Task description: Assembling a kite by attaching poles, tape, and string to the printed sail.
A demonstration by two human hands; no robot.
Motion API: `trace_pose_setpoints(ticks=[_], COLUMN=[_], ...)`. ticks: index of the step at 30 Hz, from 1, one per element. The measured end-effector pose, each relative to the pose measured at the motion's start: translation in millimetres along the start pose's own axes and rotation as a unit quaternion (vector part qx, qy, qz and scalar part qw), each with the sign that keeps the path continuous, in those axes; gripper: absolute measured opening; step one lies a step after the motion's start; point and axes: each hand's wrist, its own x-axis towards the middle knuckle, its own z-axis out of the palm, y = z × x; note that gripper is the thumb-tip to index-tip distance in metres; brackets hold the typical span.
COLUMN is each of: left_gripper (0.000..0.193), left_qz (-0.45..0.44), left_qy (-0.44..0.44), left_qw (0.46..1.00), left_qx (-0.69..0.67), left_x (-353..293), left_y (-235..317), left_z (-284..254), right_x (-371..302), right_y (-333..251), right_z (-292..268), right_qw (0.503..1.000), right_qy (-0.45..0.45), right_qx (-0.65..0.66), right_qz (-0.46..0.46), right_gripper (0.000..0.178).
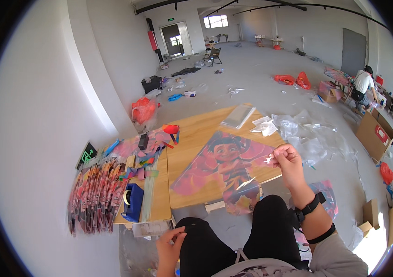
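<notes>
A kite sail (228, 159), printed with a cartoon figure on pink and red, is spread over the wooden table (192, 121), its lower tip hanging past the near edge. Above its right corner my right hand (289, 165) pinches a small white piece (269, 159) between thumb and fingers. My left hand (169, 248) rests by my left knee, thumb and fingertips drawn together; anything in them is too small to make out. A pale strip (246, 183) lies across the sail's lower part. Toward the far edge, a small bag of white pieces (264, 126) sits beside clear plastic sleeves (238, 116).
Left on the table are a blue tape dispenser (133, 203), thin pale rods (149, 196), coloured ribbons (141, 171) and a stack of folded printed sheets (96, 194). Clear plastic wrap (309, 131) covers floor at right. A person (362, 85) works far right near cardboard boxes (375, 134).
</notes>
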Motion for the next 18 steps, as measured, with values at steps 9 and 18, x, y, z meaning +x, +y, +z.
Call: trace_pose_setpoints(ticks=[9, 18], left_gripper=[0.012, 0.011], left_qz=[-0.001, -0.096], left_qy=[0.036, 0.007], left_qw=[0.999, 0.989], left_qx=[0.027, -0.113], left_x=[69, 151], left_y=[-16, -91], left_z=[9, 20], right_x=[64, 146], right_y=[5, 72], right_z=[19, 50], right_qw=[0.995, 0.995], right_qy=[0.033, 0.003], right_qx=[-0.093, -0.081], right_qz=[-0.017, 0.061], right_gripper=[0.003, 0.008])
